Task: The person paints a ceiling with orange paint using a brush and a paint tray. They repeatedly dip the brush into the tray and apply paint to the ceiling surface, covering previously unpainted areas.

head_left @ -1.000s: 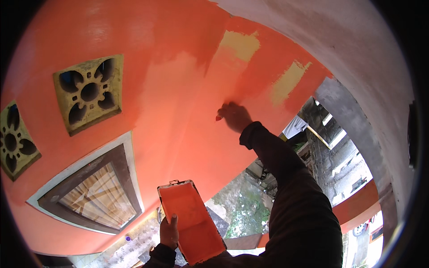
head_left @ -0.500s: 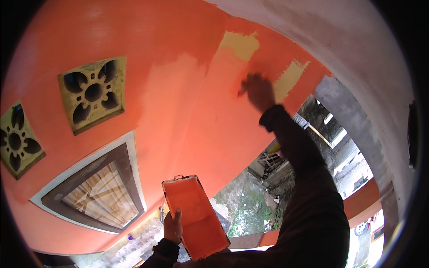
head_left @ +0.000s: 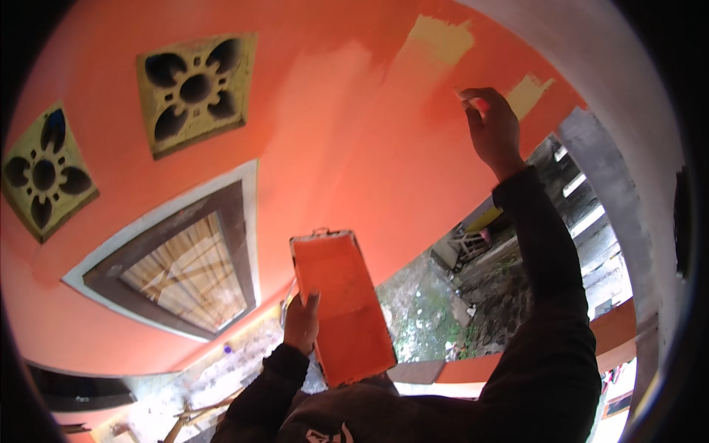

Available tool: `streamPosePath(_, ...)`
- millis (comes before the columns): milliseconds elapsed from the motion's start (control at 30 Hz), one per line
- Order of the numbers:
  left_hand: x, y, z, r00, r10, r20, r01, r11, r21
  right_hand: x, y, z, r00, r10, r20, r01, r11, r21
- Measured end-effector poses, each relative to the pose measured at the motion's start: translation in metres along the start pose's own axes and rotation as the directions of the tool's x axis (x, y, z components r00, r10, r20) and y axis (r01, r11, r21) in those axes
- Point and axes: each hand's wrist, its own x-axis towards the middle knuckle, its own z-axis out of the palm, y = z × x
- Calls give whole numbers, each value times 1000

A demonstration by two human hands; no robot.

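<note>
My left hand [head_left: 301,325] grips the near left edge of a long paint tray [head_left: 356,284], thumb over the rim. The tray is coated in orange paint and has a small wire loop at its far end. Up at the right, my right hand [head_left: 498,136] is raised before the orange wall [head_left: 347,170], fingers curled together. A small reddish bit shows at its fingers; what they hold is mostly hidden. Close by are two unpainted yellowish patches, one above [head_left: 443,38] and one to the right [head_left: 529,94]. Paler and darker orange areas show on the wall.
Two yellowish vent blocks [head_left: 196,88] and a brown-framed window [head_left: 185,266] are set in the wall at left. A grey pillar [head_left: 605,170] bounds the right. Below lie mossy ground [head_left: 425,314] and a stone wall [head_left: 509,288].
The view has shifted, so the wall and tray appear higher and further right. My right hand, blurred before, is sharper and slightly further right along the wall. My left hand keeps the tray.
</note>
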Motion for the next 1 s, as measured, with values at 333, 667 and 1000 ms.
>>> streamPosePath(333,0,51,-29,999,-26,22,25,998,50,-169,-166,-18,634,23,773,-722,376,581)
streamPosePath(667,3,54,-40,998,-34,46,34,999,15,-190,-226,1,492,-279,825,-674,477,563)
streamPosePath(1000,-19,73,-52,999,-46,-4,47,990,130,-176,-230,2,530,-166,832,-596,625,504)
